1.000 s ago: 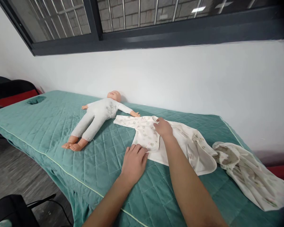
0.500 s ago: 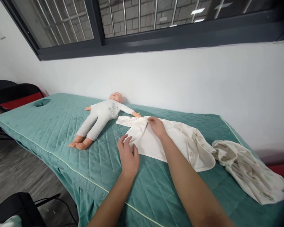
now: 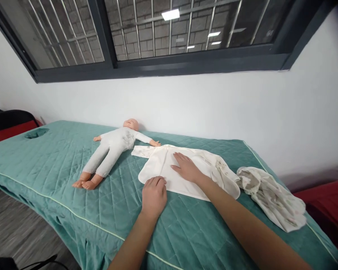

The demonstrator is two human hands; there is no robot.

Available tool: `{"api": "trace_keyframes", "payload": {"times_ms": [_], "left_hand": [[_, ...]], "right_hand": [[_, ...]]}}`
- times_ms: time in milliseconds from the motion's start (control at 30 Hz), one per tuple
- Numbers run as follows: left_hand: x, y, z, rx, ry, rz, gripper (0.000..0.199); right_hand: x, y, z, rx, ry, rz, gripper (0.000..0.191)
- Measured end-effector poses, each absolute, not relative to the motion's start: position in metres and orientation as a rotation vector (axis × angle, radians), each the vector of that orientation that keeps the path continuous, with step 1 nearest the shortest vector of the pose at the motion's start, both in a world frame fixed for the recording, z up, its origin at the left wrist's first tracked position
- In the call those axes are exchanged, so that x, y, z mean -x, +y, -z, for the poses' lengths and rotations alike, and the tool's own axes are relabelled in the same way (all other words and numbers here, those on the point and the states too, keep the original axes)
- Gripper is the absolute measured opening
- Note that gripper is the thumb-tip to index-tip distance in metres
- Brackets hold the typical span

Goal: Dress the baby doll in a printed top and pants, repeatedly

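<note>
While right fingers (image 3: 182,159) spread over the shirt (image 3: 178,184), left fingers (image 3: 154,181) curl at its near edge.

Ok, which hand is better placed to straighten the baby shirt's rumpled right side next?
Probably your right hand: it's over the baby shirt, nearer that side. Your left hand is farther, at the near edge.

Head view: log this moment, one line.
left hand: at near edge of white cloth garment; right hand: spread on it; white-bodied doll: on green quilted cover

Green quilted bed (image 3: 59,165), doll (image 3: 115,140), spread white garment (image 3: 163,163), bunched cloth (image 3: 272,198)
</note>
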State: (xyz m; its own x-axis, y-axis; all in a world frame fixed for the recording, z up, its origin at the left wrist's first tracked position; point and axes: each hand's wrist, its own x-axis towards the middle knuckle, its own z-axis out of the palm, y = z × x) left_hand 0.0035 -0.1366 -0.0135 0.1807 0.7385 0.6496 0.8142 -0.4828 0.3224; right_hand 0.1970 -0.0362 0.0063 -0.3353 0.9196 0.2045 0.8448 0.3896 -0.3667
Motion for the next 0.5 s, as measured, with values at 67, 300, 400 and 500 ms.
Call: {"api": "trace_keyframes", "payload": {"times_ms": [67,300,400,500], "left_hand": [[-0.003,-0.135,0.014,2.34,-1.572,1.18,0.023],[-0.001,-0.135,0.012,2.414,-1.66,1.189,0.024],[0.0,-0.136,0.012,2.428,-1.693,1.197,0.023],[0.001,-0.138,0.012,2.428,-1.717,1.187,0.023]], "right_hand": [[-0.231,-0.049,-0.011,1.554,-2.069,-0.269,0.049],[-0.345,-0.059,-0.032,1.838,-1.23,-0.381,0.031],[-0.37,-0.061,-0.033,1.966,-1.283,-0.429,0.024],[-0.382,-0.065,-0.036,2.146,-1.412,-0.385,0.022]]}}
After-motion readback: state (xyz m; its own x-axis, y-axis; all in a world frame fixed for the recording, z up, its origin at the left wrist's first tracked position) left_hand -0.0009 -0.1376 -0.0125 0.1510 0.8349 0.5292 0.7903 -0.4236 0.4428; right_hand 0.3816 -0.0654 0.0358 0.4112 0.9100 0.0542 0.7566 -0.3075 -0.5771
